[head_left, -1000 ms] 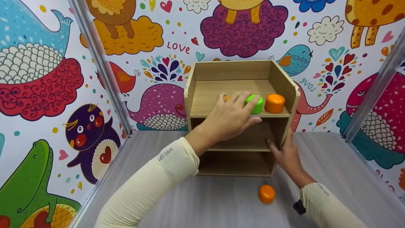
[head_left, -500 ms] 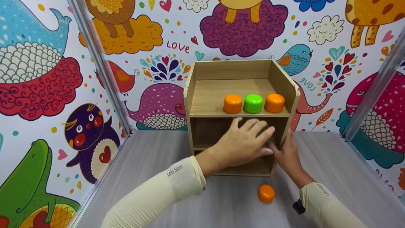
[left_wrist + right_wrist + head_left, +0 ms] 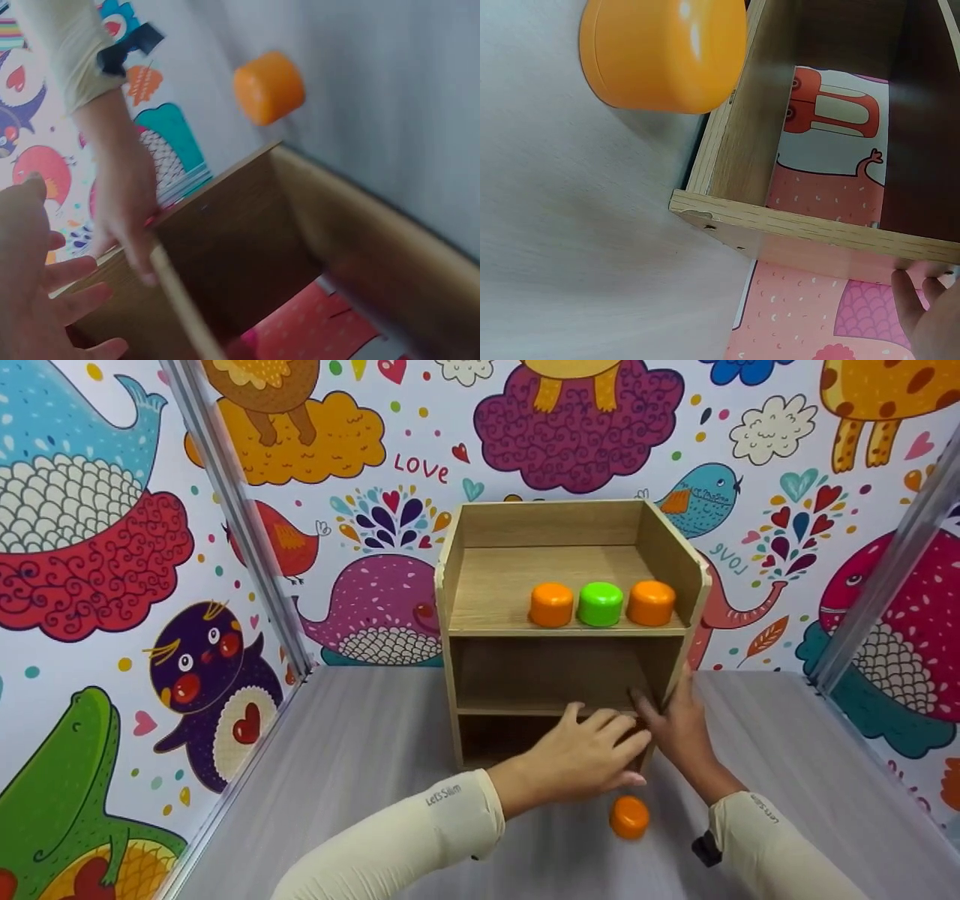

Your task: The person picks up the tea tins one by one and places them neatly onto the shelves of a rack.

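Observation:
A small wooden shelf unit (image 3: 547, 669) stands upright on the table. My right hand (image 3: 684, 735) grips its right side panel, thumb inside and fingers along the outside. Nothing is in my left hand (image 3: 577, 754), whose spread fingers hang in front of the lowest compartment. Just below it, a loose orange round-topped cylinder (image 3: 629, 817) rests on the table, also seen large as the orange cylinder (image 3: 664, 52) in the right wrist view. Lined up along the top shelf's front edge are an orange cylinder (image 3: 551, 605), a green cylinder (image 3: 600, 605) and another orange cylinder (image 3: 651, 604).
Grey table surface (image 3: 360, 735) surrounds the unit. Behind it rises a wall (image 3: 420, 427) printed with cartoon animals, with metal corner posts (image 3: 247, 525) at the sides. Part of the lowest compartment is hidden behind my left hand.
My left hand has left the cylinders on the top shelf and come down toward the loose orange one, uncovering the left orange cylinder. My right hand keeps its hold on the side panel.

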A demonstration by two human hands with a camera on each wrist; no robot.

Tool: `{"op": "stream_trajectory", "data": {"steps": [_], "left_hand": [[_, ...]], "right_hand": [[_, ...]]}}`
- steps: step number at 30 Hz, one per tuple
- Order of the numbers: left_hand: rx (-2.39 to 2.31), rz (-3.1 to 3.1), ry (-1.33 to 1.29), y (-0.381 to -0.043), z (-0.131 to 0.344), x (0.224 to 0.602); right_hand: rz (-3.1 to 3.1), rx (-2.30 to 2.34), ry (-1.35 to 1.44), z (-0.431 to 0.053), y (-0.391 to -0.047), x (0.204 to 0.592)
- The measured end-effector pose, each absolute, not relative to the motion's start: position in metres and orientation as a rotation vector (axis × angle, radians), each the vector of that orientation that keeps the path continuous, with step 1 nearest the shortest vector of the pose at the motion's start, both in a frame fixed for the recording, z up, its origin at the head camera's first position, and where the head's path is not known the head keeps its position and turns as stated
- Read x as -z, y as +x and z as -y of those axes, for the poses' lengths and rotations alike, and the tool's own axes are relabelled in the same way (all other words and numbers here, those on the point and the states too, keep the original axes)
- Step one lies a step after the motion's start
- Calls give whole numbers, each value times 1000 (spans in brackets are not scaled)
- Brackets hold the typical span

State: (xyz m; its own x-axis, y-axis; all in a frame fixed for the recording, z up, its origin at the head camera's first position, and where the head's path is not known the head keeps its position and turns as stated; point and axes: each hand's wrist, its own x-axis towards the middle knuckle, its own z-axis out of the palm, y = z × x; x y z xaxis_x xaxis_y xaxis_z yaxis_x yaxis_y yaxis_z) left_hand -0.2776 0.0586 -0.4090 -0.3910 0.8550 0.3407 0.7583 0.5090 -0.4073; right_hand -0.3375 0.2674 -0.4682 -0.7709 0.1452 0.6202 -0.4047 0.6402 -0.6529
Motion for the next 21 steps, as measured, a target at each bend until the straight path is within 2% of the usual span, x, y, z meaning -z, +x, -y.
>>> {"op": "stream_trajectory", "data": {"steps": [21], "left_hand": [[-312, 2551, -1426, -286, -89, 488]], "right_hand": [[2196, -1110, 186, -267, -336, 469]]}}
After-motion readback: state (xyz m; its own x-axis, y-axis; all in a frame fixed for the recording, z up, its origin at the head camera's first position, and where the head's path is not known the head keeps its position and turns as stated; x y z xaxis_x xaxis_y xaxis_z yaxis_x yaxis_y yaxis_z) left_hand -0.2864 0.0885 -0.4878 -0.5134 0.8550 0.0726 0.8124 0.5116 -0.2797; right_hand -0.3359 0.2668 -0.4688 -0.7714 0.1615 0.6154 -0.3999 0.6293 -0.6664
